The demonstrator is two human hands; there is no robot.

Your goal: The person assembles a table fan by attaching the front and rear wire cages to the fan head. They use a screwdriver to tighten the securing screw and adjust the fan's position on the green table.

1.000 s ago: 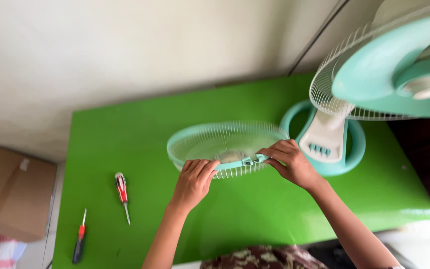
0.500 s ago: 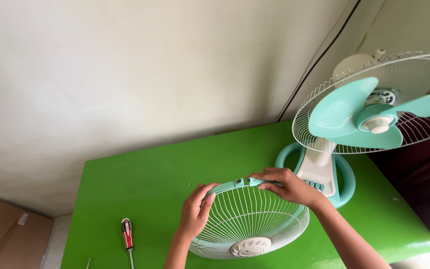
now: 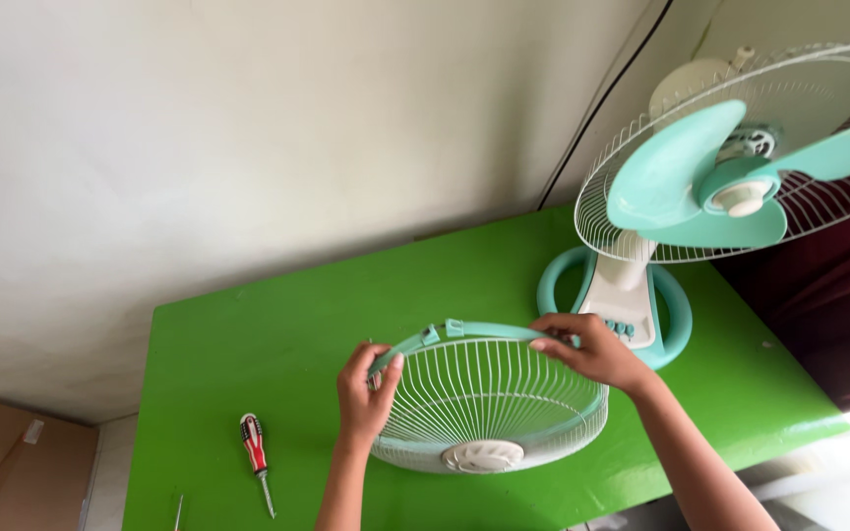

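A round white wire fan guard [image 3: 489, 403] with a teal rim and a white centre cap is tilted up over the green table [image 3: 248, 344]. My left hand [image 3: 364, 393] grips the guard's left rim. On the upper right of the rim, my right hand [image 3: 592, 349] holds the teal band. Behind, at the right, a teal and white table fan [image 3: 720, 177] stands with its blades bare in front and the rear wire guard still on. Its ring-shaped base [image 3: 614, 300] rests on the table.
A red-handled screwdriver [image 3: 254, 455] lies on the table at the left, and the tip of a second tool [image 3: 178, 511] shows at the bottom edge. A cardboard box [image 3: 12, 472] sits on the floor at the lower left. A black cable [image 3: 597, 103] runs down the wall.
The guard has been tipped up from lying flat, its open side now facing up and away. Both hands shifted along the rim and moved slightly apart; the view has tilted upward.
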